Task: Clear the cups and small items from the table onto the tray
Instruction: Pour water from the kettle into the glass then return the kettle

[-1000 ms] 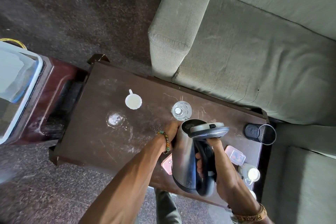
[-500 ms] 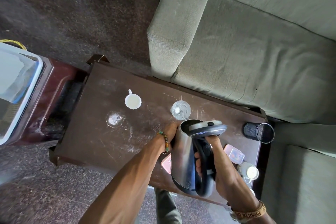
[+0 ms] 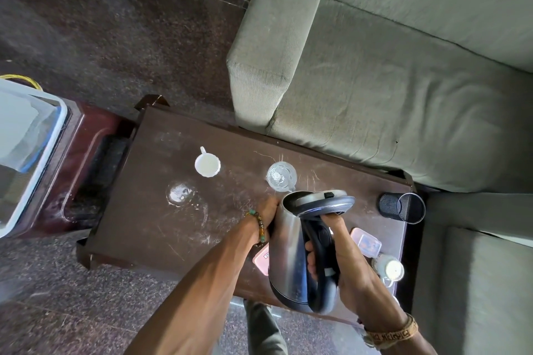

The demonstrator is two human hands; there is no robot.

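Scratched dark table [image 3: 138, 225] on a dark stone floor [image 3: 115, 37], grey-green sofa [image 3: 403, 95] along the far edge. Above the table's right half is the kettle [image 3: 291, 251], long axis tilted, lid end toward the sofa, base toward the person. Fingers of the right hand [image 3: 349, 265] are wrapped round its handle [image 3: 320, 262]. The left hand [image 3: 266, 215] sits against its side with fingers hidden, so its grip can't be told. The white cup [image 3: 207, 165] is mid-table, handle pointing away-left.

Single head view, wide-angle, steeply down onto dark table [image 3: 144, 225], sofa [image 3: 403, 95] beyond; close overhead.

Dark table [image 3: 138, 225] bears white cup [image 3: 207, 165], glass mug [image 3: 281, 176], mesh holder [image 3: 402, 207].
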